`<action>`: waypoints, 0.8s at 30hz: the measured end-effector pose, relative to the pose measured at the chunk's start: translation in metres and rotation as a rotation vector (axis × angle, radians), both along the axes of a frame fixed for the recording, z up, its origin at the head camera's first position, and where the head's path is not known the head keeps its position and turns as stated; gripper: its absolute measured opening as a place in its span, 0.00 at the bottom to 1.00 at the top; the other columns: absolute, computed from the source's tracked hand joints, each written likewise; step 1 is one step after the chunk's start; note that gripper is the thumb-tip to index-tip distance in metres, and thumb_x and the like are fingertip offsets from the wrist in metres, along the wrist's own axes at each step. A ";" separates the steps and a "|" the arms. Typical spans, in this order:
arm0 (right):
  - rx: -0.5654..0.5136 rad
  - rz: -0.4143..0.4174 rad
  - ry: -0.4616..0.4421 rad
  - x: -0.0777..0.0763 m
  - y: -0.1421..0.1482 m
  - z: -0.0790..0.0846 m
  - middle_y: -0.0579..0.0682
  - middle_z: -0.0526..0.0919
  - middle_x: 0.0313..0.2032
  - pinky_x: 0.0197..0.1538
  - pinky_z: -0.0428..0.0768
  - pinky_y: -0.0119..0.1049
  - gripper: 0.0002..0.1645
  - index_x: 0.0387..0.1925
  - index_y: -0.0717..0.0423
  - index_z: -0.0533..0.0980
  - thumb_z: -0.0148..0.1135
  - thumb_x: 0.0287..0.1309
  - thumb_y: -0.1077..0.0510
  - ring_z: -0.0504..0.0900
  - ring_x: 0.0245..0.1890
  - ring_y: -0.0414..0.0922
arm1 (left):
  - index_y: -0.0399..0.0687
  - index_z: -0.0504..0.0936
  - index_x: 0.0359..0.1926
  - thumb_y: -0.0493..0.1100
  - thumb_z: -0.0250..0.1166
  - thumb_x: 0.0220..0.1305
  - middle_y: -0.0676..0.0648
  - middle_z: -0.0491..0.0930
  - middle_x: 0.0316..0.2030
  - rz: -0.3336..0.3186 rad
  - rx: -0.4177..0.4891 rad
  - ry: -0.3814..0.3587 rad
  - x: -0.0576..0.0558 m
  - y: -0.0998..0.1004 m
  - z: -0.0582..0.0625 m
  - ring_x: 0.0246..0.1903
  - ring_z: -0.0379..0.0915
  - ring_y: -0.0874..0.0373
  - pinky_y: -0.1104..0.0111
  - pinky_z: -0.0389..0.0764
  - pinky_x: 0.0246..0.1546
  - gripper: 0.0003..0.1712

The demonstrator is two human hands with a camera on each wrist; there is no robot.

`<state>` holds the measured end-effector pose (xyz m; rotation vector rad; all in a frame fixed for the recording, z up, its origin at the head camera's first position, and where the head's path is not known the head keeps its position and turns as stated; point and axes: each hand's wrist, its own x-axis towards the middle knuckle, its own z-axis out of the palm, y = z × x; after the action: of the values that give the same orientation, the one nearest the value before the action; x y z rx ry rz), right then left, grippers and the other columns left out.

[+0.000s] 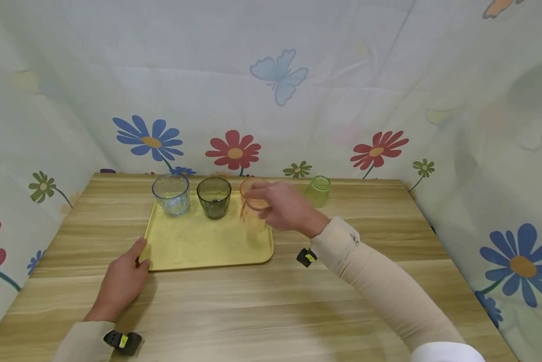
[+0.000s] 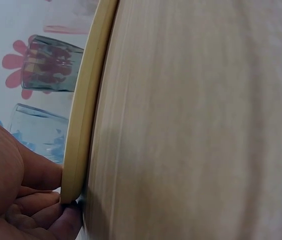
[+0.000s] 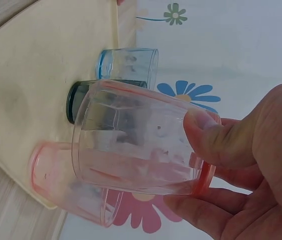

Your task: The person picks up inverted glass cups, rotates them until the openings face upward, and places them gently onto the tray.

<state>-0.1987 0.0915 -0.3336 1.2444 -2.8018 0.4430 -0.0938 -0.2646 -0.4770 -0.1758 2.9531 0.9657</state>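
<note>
In the right wrist view, my right hand (image 1: 289, 206) grips a clear, pinkish drinking glass (image 3: 131, 140) by its reddish base, the wide rim pointing down. Behind it a pink glass (image 3: 48, 172) stands upright on the yellow tray (image 1: 194, 246). A dark grey glass (image 1: 214, 201) and a clear glass with a blue rim (image 1: 171, 197) stand upright along the tray's back, left of the pink one. My left hand (image 1: 123, 276) pinches the tray's front left edge, thumb above and fingers underneath. In the head view, the right hand partly hides the pink glasses.
A green glass (image 1: 318, 192) stands upside down on the wooden table (image 1: 234, 311), to the right of the tray. A flowered curtain (image 1: 298, 125) hangs behind the table and along both sides.
</note>
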 end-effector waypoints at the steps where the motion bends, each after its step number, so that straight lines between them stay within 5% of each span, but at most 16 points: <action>1: 0.005 -0.002 -0.003 0.000 -0.002 0.000 0.46 0.86 0.52 0.39 0.81 0.35 0.29 0.61 0.51 0.83 0.65 0.59 0.70 0.84 0.32 0.43 | 0.28 0.56 0.78 0.36 0.53 0.77 0.22 0.62 0.71 0.000 0.001 0.001 0.000 0.000 0.000 0.70 0.64 0.26 0.35 0.74 0.62 0.35; 10: -0.001 0.042 -0.002 0.001 -0.017 0.000 0.46 0.84 0.51 0.47 0.84 0.39 0.29 0.62 0.52 0.83 0.64 0.59 0.70 0.83 0.45 0.46 | 0.28 0.56 0.78 0.37 0.54 0.76 0.22 0.63 0.71 -0.004 0.010 0.014 0.001 -0.001 -0.001 0.69 0.65 0.25 0.34 0.74 0.62 0.35; 19: -0.043 0.074 -0.015 0.001 -0.031 -0.002 0.49 0.86 0.60 0.62 0.84 0.42 0.28 0.62 0.52 0.83 0.65 0.61 0.70 0.84 0.59 0.49 | 0.28 0.55 0.78 0.37 0.54 0.76 0.22 0.61 0.72 -0.011 0.021 0.000 0.000 -0.002 0.000 0.70 0.63 0.25 0.34 0.72 0.65 0.36; 24: -0.030 0.093 0.025 0.003 -0.038 -0.003 0.45 0.87 0.55 0.60 0.83 0.42 0.28 0.61 0.51 0.83 0.68 0.60 0.69 0.85 0.53 0.47 | 0.27 0.57 0.77 0.36 0.55 0.75 0.22 0.63 0.71 -0.020 0.017 0.038 0.001 -0.003 -0.001 0.68 0.66 0.25 0.34 0.74 0.62 0.36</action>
<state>-0.1960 0.0539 -0.3363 1.3684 -2.7152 0.4695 -0.0929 -0.2671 -0.4783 -0.1287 2.9733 1.0029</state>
